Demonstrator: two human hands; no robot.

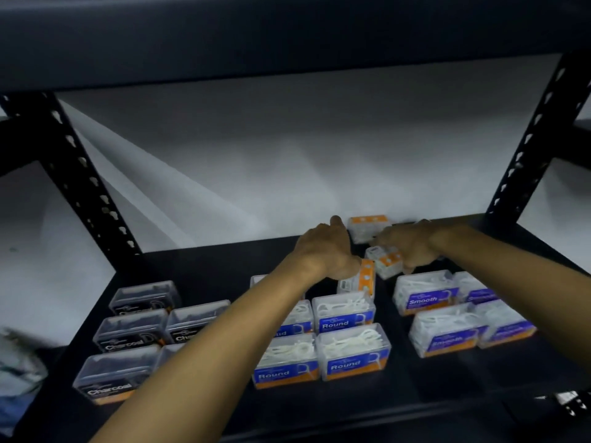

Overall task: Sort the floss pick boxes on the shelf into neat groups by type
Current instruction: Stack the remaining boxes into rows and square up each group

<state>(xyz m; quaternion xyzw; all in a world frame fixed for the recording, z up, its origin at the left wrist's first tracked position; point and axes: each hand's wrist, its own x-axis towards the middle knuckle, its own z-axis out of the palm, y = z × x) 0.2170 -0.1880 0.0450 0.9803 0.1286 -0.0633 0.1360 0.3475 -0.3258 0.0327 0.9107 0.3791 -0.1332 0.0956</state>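
Clear floss pick boxes lie on the black shelf (224, 266). Several black Charcoal boxes (131, 330) sit in a cluster at the left. Blue Round boxes (347, 314) fill the middle and blue Smooth boxes (425, 294) the right. Behind them lie three orange-labelled boxes. My left hand (323, 251) grips one orange box (363, 279), which stands on edge behind the Round group. My right hand (409, 244) curls over a second, tilted orange box (385, 260). A third orange box (367, 228) sits at the back by the wall.
Black perforated uprights (80, 174) (531, 139) frame the shelf on both sides, and an upper shelf beam (287, 36) hangs overhead. A white wall closes the back. Blurred cloth-like items (16, 362) show at the lower left.
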